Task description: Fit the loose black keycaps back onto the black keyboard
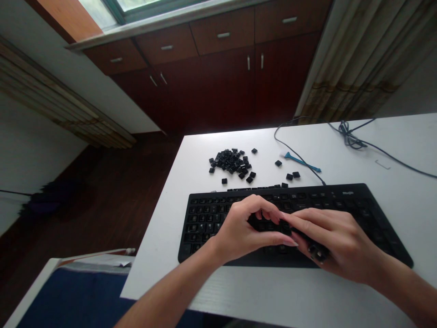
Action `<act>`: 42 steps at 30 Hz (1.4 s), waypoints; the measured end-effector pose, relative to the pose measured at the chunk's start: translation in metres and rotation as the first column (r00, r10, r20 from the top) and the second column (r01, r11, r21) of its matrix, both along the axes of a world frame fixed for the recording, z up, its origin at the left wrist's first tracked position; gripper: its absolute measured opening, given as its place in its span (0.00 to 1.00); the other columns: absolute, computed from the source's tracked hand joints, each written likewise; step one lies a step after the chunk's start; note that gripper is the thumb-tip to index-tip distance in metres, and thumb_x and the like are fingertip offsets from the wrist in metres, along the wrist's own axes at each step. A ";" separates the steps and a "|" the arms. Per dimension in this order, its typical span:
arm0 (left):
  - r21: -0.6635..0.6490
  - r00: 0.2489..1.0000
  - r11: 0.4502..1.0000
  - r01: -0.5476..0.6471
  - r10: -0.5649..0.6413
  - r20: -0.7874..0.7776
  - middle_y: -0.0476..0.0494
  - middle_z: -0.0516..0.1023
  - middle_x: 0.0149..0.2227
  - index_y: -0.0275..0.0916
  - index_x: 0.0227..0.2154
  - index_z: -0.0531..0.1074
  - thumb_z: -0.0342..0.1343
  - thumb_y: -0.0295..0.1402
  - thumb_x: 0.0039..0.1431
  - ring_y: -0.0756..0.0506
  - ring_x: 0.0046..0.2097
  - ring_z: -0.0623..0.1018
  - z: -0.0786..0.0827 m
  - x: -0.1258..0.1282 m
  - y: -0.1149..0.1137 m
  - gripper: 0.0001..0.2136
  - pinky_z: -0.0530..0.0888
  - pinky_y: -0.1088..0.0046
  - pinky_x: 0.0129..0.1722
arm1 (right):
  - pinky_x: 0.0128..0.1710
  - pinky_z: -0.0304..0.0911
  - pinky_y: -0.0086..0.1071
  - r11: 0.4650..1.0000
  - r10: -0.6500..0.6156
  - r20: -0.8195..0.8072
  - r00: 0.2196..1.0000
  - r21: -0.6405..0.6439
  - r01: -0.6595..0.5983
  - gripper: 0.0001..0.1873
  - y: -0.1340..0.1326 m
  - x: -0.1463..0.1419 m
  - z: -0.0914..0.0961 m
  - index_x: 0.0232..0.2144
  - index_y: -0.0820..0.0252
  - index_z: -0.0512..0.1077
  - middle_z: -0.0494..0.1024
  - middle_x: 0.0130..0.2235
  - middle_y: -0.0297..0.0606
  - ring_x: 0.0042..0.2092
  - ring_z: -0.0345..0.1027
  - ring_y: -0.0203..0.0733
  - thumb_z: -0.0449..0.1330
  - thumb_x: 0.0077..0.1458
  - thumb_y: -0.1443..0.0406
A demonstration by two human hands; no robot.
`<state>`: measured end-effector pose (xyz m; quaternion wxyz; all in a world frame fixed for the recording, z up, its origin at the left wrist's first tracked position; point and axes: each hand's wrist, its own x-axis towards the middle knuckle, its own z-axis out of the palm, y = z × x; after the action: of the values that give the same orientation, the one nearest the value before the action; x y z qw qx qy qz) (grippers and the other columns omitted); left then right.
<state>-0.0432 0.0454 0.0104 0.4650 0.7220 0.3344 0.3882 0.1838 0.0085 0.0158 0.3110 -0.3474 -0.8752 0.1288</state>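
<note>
A black keyboard [344, 195] lies across the white table under both hands. Many switches on its left part show without keycaps, while keys on the right part have their caps. My left hand [242, 225] curves over the middle of the keyboard, thumb and fingers closing toward a small dark thing whose kind I cannot make out. My right hand [334, 239] meets those fingertips and is closed round a dark object [318, 252]; its end pokes out below the fingers, the rest is hidden. Behind the keyboard lies a pile of black keycaps [230, 161].
Loose keycaps [289, 176] are scattered near the pile, and a row of them [256, 188] lines the keyboard's back edge. A blue brush [302, 161] lies behind, crossed by the cable [297, 155]. A bent metal wire [382, 165] rests at right. The table's left edge drops to the floor.
</note>
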 end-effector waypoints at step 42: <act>-0.015 0.996 1.000 -0.028 0.026 -0.081 0.45 0.82 0.31 0.35 0.36 0.81 0.65 0.35 0.60 0.51 0.32 0.76 0.005 0.001 -0.001 0.08 0.72 0.78 0.33 | 0.47 0.74 0.30 0.994 -0.085 -0.163 0.983 0.058 0.096 0.23 -0.001 -0.001 0.000 0.53 0.63 0.72 0.80 0.49 0.44 0.47 0.76 0.39 0.67 0.55 0.75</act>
<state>-0.0418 0.0439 0.0157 0.4518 0.7286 0.3657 0.3623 0.1826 0.0071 0.0157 0.3971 -0.3648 -0.8345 0.1131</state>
